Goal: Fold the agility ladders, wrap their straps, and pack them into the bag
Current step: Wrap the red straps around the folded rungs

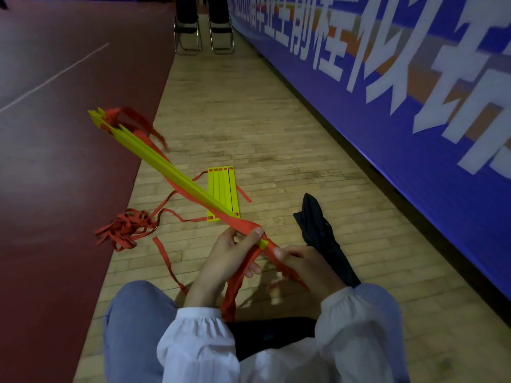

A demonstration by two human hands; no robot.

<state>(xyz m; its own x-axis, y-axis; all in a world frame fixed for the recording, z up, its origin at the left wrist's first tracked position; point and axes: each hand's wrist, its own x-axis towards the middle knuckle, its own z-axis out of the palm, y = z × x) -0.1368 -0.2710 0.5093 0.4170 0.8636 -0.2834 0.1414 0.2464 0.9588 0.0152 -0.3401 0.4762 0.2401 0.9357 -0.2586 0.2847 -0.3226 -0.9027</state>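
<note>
A bundle of yellow ladder rungs (154,153) points up and to the left from my hands, with red strap (243,225) wound round its near end. My left hand (229,258) grips the bundle just behind the wrapped part, thumb on top. My right hand (301,264) holds the bundle's near end, with the strap under its fingers. A loose length of red strap (232,297) hangs down between my arms. A second ladder (223,193) lies flat on the wooden floor, its red straps in a tangle (124,229) to the left. The black bag (323,236) lies on the floor to my right.
I sit on a wooden floor strip (262,120) between a dark red mat (55,134) on the left and a blue banner wall (401,106) on the right. Two folding chairs (204,26) stand at the far end. My knee (132,327) is at lower left.
</note>
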